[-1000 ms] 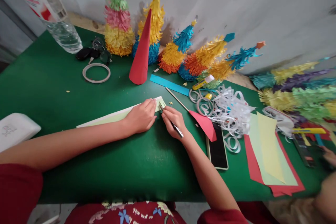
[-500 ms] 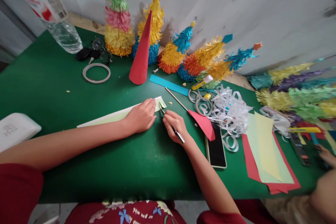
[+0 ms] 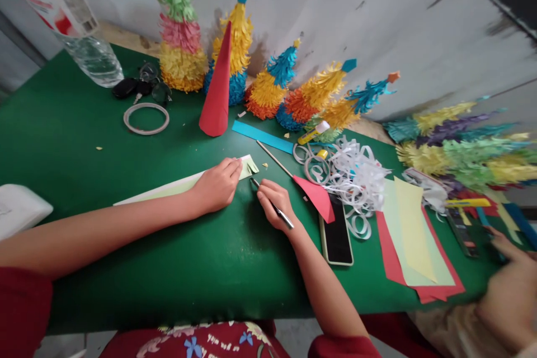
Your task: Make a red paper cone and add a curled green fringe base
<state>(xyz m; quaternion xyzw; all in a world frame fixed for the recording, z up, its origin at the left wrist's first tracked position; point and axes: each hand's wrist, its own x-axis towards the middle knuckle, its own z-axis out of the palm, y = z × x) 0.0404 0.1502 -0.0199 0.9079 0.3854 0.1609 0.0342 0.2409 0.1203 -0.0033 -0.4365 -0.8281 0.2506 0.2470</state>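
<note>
My left hand (image 3: 217, 184) presses flat on a long pale green paper strip (image 3: 168, 189) lying on the green table (image 3: 84, 151). The strip's right end (image 3: 249, 166) shows short cut flaps. My right hand (image 3: 274, 205) grips a slim metal craft knife (image 3: 272, 205) like a pen, its tip just off the strip's right end, resting on the table.
A red paper cone (image 3: 217, 89) and several fringed paper trees (image 3: 180, 33) stand along the wall. A phone (image 3: 336, 238), white paper curls (image 3: 356, 173), a stack of coloured sheets (image 3: 413, 240), a tape ring (image 3: 146, 118), keys and a water bottle (image 3: 79, 33) lie around. Another person's hand (image 3: 505, 282) is at right.
My right hand has drawn the knife back toward me, off the strip's end, leaving a small flap cut. The view shifted slightly right; the other person's hand came further into view.
</note>
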